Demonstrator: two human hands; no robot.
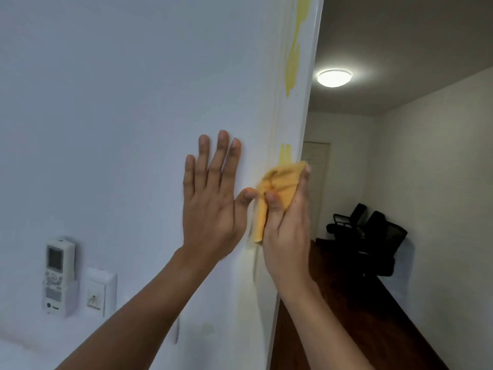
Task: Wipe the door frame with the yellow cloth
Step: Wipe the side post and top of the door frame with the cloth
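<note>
The white door frame [298, 113] runs from top to bottom at the centre right, with yellow smears on it high up and just above the cloth. My right hand [286, 225] grips the bunched yellow cloth [277, 182] and presses it against the frame at mid height; one end of the cloth hangs down beside my palm. My left hand [210, 198] lies flat on the white wall just left of the frame, fingers spread and pointing up, its thumb touching the cloth's edge.
A white remote control [57, 276] sits in a wall holder at lower left, beside a white light switch [100, 295]. Through the doorway lie a dark wooden floor [346, 316], black office chairs [373, 233], a ceiling lamp [334, 78] and a closed white door [317, 166].
</note>
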